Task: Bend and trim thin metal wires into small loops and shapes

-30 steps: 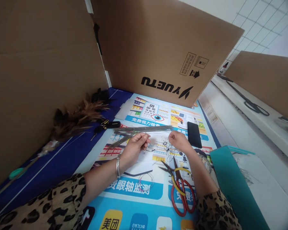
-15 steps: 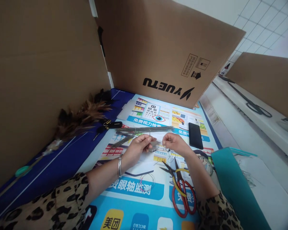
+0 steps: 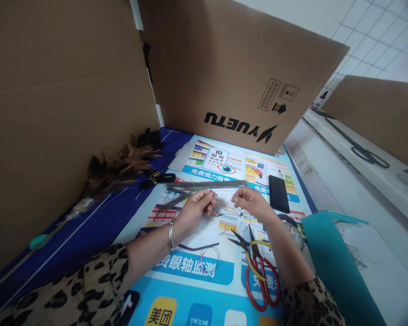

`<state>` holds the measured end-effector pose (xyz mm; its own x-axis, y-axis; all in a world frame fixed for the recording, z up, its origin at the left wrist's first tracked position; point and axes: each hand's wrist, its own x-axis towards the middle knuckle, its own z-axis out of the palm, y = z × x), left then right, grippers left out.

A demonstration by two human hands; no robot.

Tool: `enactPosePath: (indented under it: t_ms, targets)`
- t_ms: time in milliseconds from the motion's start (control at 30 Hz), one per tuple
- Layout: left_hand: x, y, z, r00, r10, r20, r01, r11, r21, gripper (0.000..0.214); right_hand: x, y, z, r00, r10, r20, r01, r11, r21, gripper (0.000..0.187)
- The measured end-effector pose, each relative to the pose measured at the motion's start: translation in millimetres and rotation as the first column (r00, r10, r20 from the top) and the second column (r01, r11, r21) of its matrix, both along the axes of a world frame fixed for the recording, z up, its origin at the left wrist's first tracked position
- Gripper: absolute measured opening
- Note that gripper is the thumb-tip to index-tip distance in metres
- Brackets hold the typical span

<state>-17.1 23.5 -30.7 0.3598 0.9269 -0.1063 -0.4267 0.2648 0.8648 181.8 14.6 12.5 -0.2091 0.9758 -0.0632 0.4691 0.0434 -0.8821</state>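
My left hand (image 3: 197,207), with a silver bangle at its wrist, pinches a thin wire (image 3: 213,193) between thumb and fingertips. Opposite it, my right hand (image 3: 252,202) has its fingers curled in a pinch; whatever they hold is too fine to make out. Just behind the hands lies a bundle of thin grey wires (image 3: 221,184). Below them, fine loose wire or thread pieces (image 3: 240,213) are scattered on the printed sheet. Red-handled scissors (image 3: 262,290) and yellow-handled pliers (image 3: 249,257) overlap near my right forearm. A thin pinkish loop (image 3: 210,260) rests in front.
A black phone (image 3: 279,194) lies right of my right hand. Keys with a black fob (image 3: 163,178) and a feather duster (image 3: 122,163) are at left. Cardboard panels (image 3: 238,68) stand behind and left. A teal box (image 3: 340,267) holding thin wires sits at right.
My right hand has moved slightly away from the left, widening the gap between them. The whole view has shifted a little. My left hand keeps its pinch.
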Motion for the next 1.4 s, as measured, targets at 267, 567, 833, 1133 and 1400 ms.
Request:
enactPosePath:
  t_ms: [267,567,833,1133,1400]
  targets:
    - [-1,-1,3.5,0.994,-0.016,0.104,0.02,0.999,-0.035,0.018,2,0,-4.1,0.89,0.029,0.455,-0.081,0.992,0.096,0.012]
    - [-1,-2,6.9,0.996,0.021,0.086,-0.018,0.999,-0.041,0.019,15,-1,15.4,0.82,-0.035,0.572,-0.084,0.98,0.18,0.016]
    - [0,3,0.4,0.996,0.025,-0.082,-0.022,0.999,0.029,0.022,25,0,9.1,0.727,-0.019,0.687,-0.08,0.99,0.112,0.017]
    - [0,6,0.1,0.992,0.014,-0.125,-0.01,1.0,0.026,0.024,30,4,3.8,0.666,-0.043,0.745,-0.036,0.995,0.09,0.012]
    - [0,4,-2.4,0.984,0.031,-0.176,-0.03,1.0,0.004,0.029,57,-4,13.0,0.613,0.087,0.786,-0.059,0.996,-0.064,0.01]
